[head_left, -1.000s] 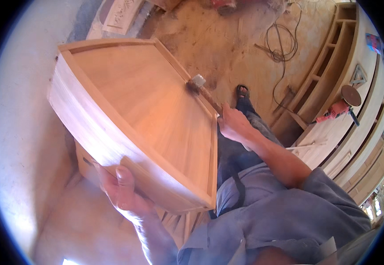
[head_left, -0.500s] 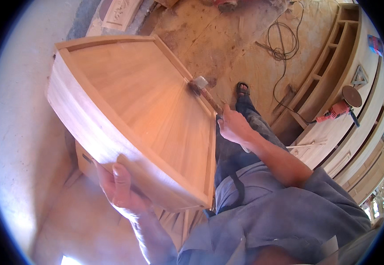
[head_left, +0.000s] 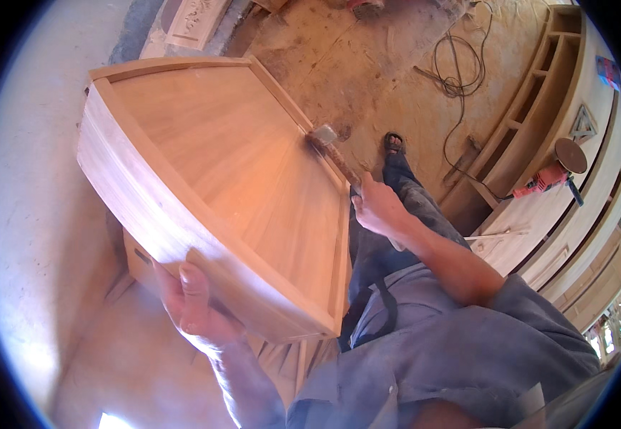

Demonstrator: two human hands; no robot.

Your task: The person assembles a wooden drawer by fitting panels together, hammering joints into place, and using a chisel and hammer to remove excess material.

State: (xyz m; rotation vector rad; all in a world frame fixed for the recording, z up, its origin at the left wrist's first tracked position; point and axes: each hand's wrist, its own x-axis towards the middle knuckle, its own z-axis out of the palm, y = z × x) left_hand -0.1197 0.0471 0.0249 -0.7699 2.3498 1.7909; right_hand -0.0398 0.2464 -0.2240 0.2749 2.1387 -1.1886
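Note:
A large wooden panel with a raised rim round its flat inner face is tilted in front of me. My left hand grips its left side, thumb up against the outer wall, the other fingers partly hidden. My right hand is wrapped round the handle of a hammer. The hammer's metal head rests at or just over the panel's right rim; whether it touches the wood I cannot tell.
An angle grinder lies on a long wooden piece at the right, its black cable coiled on the floor. Open-compartment wooden frames stand behind it. A carved wooden piece is at the far left. My sandalled foot stands beyond the hammer.
The hammer's head has shifted very slightly at the rim, and my right hand a little with it. The panel has moved barely; my left hand keeps its hold.

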